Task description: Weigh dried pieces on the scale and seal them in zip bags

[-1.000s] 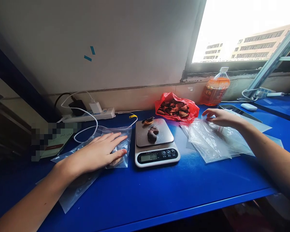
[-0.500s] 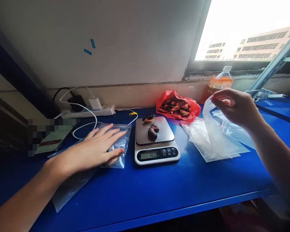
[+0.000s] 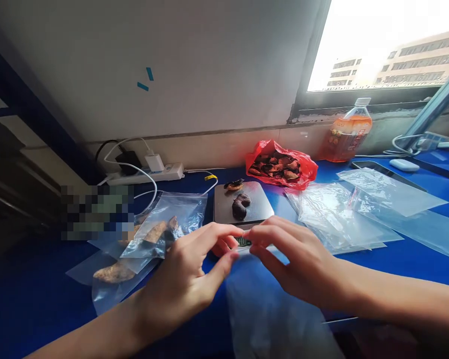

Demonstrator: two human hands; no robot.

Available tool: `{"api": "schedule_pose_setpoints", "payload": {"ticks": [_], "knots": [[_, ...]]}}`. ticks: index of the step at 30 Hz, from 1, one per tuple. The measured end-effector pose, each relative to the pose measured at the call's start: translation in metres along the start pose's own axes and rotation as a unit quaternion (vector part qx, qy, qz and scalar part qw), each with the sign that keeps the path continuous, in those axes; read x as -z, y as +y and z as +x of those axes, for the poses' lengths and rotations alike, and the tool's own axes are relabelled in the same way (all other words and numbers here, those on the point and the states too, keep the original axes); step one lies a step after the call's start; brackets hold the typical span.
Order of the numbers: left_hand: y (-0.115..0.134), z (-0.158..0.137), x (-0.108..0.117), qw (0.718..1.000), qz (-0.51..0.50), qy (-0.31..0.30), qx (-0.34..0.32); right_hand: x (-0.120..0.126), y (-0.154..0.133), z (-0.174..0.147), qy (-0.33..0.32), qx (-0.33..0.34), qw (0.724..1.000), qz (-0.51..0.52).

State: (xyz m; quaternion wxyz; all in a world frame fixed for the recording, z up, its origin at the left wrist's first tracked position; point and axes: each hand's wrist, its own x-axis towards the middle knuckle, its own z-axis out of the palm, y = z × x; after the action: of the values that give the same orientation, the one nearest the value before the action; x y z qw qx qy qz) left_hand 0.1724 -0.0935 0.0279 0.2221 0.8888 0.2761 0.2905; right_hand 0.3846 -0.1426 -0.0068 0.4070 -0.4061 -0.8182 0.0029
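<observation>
A clear plastic bag (image 3: 273,314) hangs down in front of the scale, its upper edge at the fingertips of both hands. My right hand (image 3: 295,254) pinches that edge between thumb and fingers. My left hand (image 3: 202,264) holds the same edge from the other side, fingers curled, the thumb below. Just behind them is a digital kitchen scale (image 3: 222,212), its display mostly covered by my fingers. On its metal plate lie a dark brown curled dried piece (image 3: 240,205) and a smaller dried piece (image 3: 234,185).
Zip bags with brown dried pieces (image 3: 114,272) lie at left. A red plastic bag (image 3: 310,172) of dried pieces stands behind the scale. Clear bags (image 3: 322,204) are spread at right, near a drink bottle (image 3: 349,132), a phone and a white case (image 3: 404,165). A power strip (image 3: 168,172) lies along the wall.
My right hand has brought a clear bag from the right-hand pile to the middle. My left hand has lifted off the filled bags at left and joined it at the bag's edge.
</observation>
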Motion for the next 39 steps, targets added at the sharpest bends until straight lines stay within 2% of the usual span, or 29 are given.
{"api": "schedule_pose_setpoints", "payload": {"ticks": [4, 9, 18, 28, 39], "knots": [[-0.0077, 0.0041, -0.0027, 0.999, -0.003, 0.038, -0.024, -0.0109, 0.0025, -0.0066, 0.013, 0.013, 0.999, 0.043], [-0.0111, 0.0015, 0.0015, 0.991, 0.065, 0.086, -0.081, -0.0128, 0.0040, -0.0038, 0.046, 0.018, 0.999, 0.010], [-0.0061, -0.0037, -0.0007, 0.981, 0.092, 0.093, -0.141, -0.0094, -0.0034, -0.0025, 0.041, 0.016, 0.999, 0.026], [-0.0047, -0.0033, -0.0004, 0.978, 0.102, 0.094, -0.158, -0.0092, -0.0034, -0.0008, 0.046, 0.030, 0.998, 0.026], [-0.0040, -0.0050, 0.0009, 0.973, 0.116, 0.094, -0.173, -0.0094, -0.0023, -0.0024, 0.042, 0.016, 0.999, 0.028]]}}
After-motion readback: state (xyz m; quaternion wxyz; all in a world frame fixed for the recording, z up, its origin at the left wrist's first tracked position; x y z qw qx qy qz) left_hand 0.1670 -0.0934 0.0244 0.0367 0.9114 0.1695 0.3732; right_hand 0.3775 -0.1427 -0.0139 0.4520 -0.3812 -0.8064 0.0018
